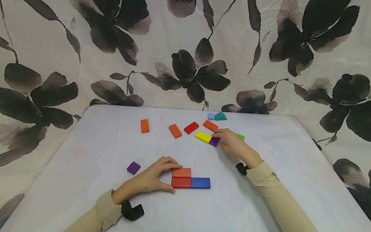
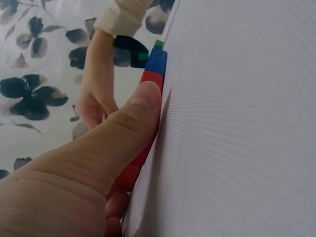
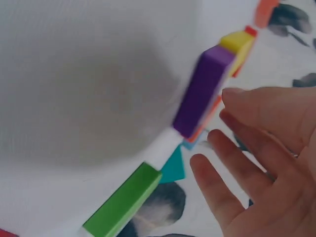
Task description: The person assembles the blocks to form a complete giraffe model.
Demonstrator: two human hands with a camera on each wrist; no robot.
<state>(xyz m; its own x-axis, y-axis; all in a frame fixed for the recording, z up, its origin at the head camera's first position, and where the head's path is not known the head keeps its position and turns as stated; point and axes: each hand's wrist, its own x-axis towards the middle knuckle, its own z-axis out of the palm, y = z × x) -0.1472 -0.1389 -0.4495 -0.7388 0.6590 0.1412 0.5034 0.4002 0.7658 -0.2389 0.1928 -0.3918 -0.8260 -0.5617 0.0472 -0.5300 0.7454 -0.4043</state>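
In the head view my left hand [image 1: 153, 176] curves round the left side of an orange block [image 1: 181, 172] and a red block [image 1: 181, 182]. Its thumb rests at the red block's near edge, a fingertip on the orange block's far edge. A blue block [image 1: 200, 183] lies against the red one's right end. The right hand [image 1: 236, 145] hovers over a purple block [image 1: 214, 141], which meets a yellow block [image 1: 203, 137]. In the right wrist view its fingers are spread beside the purple block [image 3: 205, 91], with a gap between.
Behind lie orange blocks [image 1: 145, 126] [image 1: 175, 131] [image 1: 210, 125], a red block [image 1: 191, 128], a light blue block [image 1: 211, 116] and a teal piece [image 1: 221, 116]. A green block [image 1: 240, 137] is partly behind the right hand. Another purple block [image 1: 133, 168] sits left of the left hand.
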